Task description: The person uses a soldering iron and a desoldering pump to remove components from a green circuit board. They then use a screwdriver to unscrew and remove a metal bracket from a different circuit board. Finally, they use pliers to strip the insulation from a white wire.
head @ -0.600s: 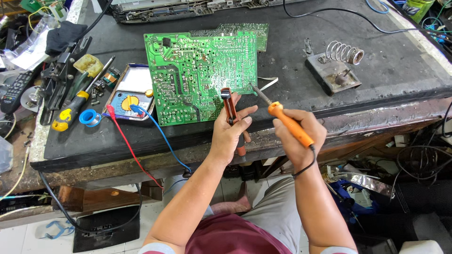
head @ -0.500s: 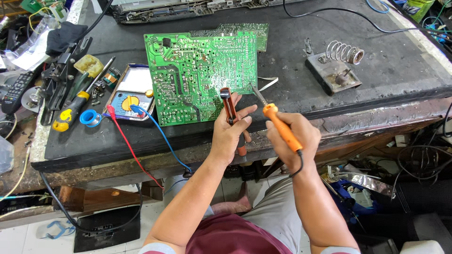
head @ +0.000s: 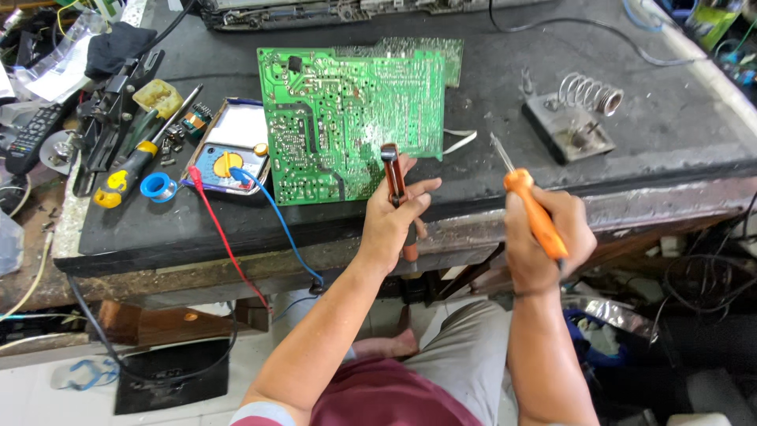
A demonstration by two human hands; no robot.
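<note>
Just beyond the left hand (head: 390,225), lying flat on the dark workbench (head: 512,71): a green circuit board (head: 351,118), solder side up. Clenched in that hand, fingers wrapped and thumb pressed along the side: red-handled pliers (head: 392,170), standing upright, nose meeting the board's near right corner. Hard to tell whether the nose grips anything.

Off to the right of the pliers and well apart from the board: the right hand (head: 544,237), fist closed firmly round the orange handle of a soldering iron (head: 536,213), metal tip angled up and away, touching nothing. Past the tip, a coiled iron stand (head: 579,118) on its plate.

Left of the pliers hand, beside the board: a multimeter (head: 233,146) with red and blue leads trailing over the bench edge, a blue solder reel (head: 158,187), a yellow-handled screwdriver (head: 126,170).

Judging by this pose, best done with the pliers held steady, wrist braced on the bench edge, and the hot tip kept clear of fingers and leads.
</note>
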